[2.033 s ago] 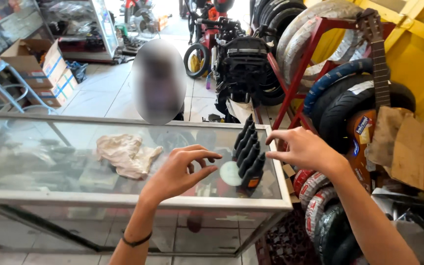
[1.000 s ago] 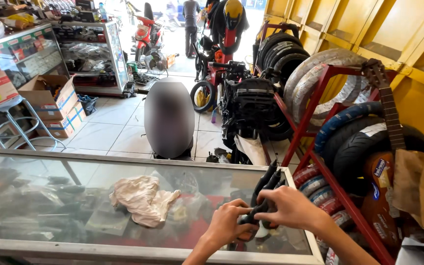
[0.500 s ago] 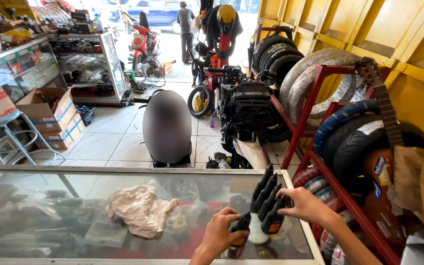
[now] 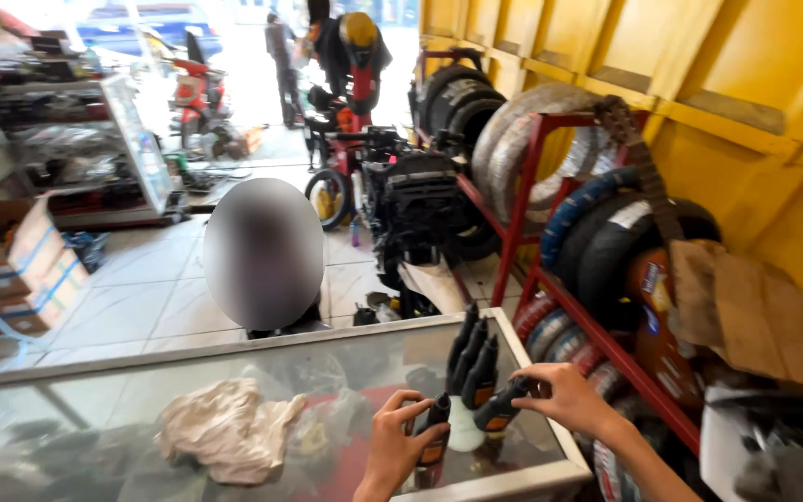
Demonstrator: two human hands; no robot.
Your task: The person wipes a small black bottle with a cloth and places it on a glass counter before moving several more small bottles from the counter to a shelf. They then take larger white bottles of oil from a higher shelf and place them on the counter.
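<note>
Below us, our left hand (image 4: 400, 444) grips one black bottle (image 4: 436, 437) upright on the glass table (image 4: 95, 390). Our right hand (image 4: 564, 400) pinches a second bottle (image 4: 499, 409), tilted, just right of it; both sit beside the standing row of bottles (image 4: 472, 358).

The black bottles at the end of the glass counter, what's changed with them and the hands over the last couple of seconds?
Both hands came down from hovering onto the black bottles. The left hand now grips one bottle, and the right hand pinches another at its tip. The crumpled rag and the glass counter stayed as they were.
</note>
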